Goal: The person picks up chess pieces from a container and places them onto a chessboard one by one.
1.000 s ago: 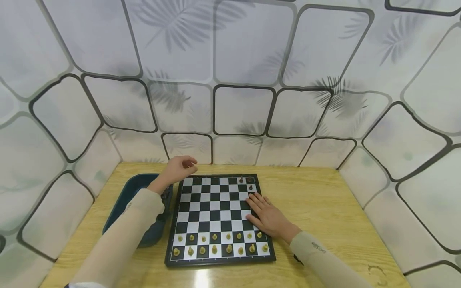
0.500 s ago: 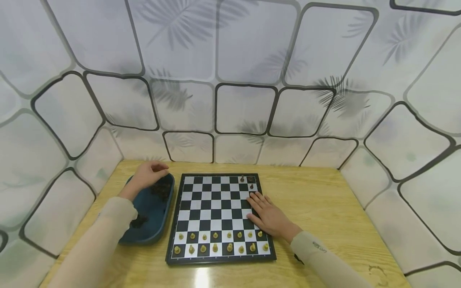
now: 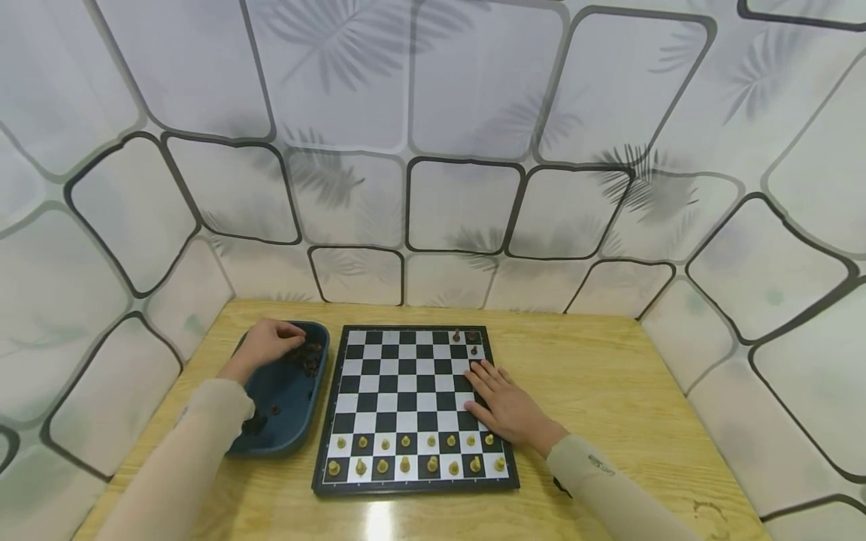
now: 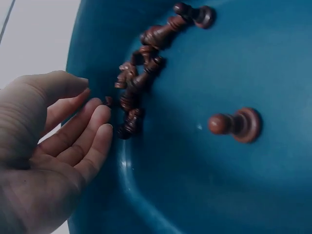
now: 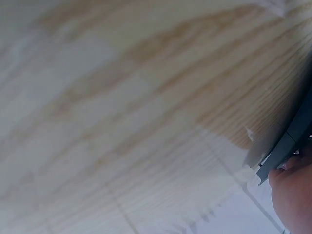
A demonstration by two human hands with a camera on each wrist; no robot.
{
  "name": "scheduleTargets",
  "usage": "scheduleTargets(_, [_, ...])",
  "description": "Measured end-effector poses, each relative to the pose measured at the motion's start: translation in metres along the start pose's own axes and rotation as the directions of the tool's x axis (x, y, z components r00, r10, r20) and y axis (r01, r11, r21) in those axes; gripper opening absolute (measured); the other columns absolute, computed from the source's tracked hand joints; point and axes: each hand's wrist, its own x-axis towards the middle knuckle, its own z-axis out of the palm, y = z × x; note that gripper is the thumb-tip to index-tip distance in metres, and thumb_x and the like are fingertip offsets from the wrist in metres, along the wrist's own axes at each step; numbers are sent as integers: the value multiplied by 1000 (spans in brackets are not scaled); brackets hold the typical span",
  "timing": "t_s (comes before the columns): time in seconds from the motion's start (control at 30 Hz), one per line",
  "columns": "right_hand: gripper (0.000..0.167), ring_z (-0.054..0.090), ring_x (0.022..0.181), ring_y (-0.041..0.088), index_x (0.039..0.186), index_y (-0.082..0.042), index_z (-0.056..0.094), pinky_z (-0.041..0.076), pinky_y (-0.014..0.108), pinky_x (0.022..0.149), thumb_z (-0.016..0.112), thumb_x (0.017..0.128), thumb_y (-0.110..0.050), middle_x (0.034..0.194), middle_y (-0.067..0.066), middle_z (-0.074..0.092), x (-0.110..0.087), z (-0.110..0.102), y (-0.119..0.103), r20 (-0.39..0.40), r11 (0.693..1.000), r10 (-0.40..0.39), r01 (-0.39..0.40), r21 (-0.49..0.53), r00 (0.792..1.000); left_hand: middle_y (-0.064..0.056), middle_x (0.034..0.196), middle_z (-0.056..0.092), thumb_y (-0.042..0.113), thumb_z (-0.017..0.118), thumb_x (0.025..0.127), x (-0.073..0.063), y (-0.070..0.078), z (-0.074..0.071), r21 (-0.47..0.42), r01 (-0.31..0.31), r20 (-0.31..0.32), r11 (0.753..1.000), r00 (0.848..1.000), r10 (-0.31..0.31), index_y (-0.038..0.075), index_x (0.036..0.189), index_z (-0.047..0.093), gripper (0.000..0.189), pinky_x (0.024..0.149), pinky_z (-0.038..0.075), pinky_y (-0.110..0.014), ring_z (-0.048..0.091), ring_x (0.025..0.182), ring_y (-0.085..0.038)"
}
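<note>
Head view: your left hand is over the far end of the blue bin. Your right hand rests flat, fingers extended, on the right-hand edge of the chessboard.

Left hand state: released, fingers loosely bent, thumb above them. In the left wrist view, a cluster of dark red-brown chess pieces lies in the bin just beside your fingertips; contact with it cannot be confirmed. A single dark pawn is farther from those fingertips, apart from the cluster.

Right hand state: released, pressing no piece. Three dark pieces occupy the board corner just beyond your right fingertips. Yellow pieces, in two rows of eight, stand nearer to you than your right hand, mostly to its left.

The board lies between your hands on the wood-grain table, beside the bin. Beyond both hands is a patterned backdrop. Your sleeves are beige.
</note>
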Motion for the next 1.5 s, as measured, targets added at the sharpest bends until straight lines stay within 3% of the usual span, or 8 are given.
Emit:
scheduleTargets(0.23, [72, 19, 164, 32, 166, -10, 32, 21, 53, 132, 38, 111, -56, 174, 11, 28, -1, -2, -1, -1, 1000, 0, 0, 11, 1000, -24, 117, 76, 14, 67, 101, 0, -4, 3, 22, 28, 29, 999, 999, -29, -2, 119, 76, 25, 82, 61, -47, 73, 99, -35])
scheduleTargets(0.6, [71, 20, 164, 33, 166, -10, 33, 22, 52, 131, 38, 111, -55, 174, 11, 29, 0, 1, 1, -10, 1000, -3, 3, 6, 1000, -22, 107, 79, 9, 73, 95, -2, -10, 4, 142, -71, 67, 987, 996, 62, -3, 109, 80, 19, 79, 61, -49, 76, 94, -37])
scheduleTargets(1.03, [70, 22, 163, 34, 165, -9, 34, 24, 53, 131, 40, 112, -53, 173, 13, 30, -2, 0, 0, -18, 1000, -11, 11, 17, 1000, -19, 95, 80, 5, 76, 91, -1, -13, 13, 173, -140, 80, 975, 989, 128, -7, 105, 79, 19, 73, 62, -43, 76, 83, -29])
scheduleTargets(1.27, [69, 24, 162, 34, 165, -8, 35, 26, 52, 130, 40, 112, -53, 173, 13, 31, -2, -1, -1, -21, 1000, -16, 16, 9, 1000, -16, 90, 79, 5, 78, 90, 0, -14, 15, 228, -156, 81, 961, 987, 141, -6, 101, 79, 16, 72, 61, -42, 74, 80, -25])
scheduleTargets(1.5, [70, 23, 163, 34, 165, -9, 35, 25, 52, 131, 39, 112, -53, 173, 13, 31, -2, -2, -2, -22, 1000, -9, 9, 17, 1000, -17, 94, 79, 9, 74, 94, 1, -16, 15, 226, -151, 66, 962, 988, 140, -3, 105, 80, 17, 73, 61, -44, 74, 82, -27])
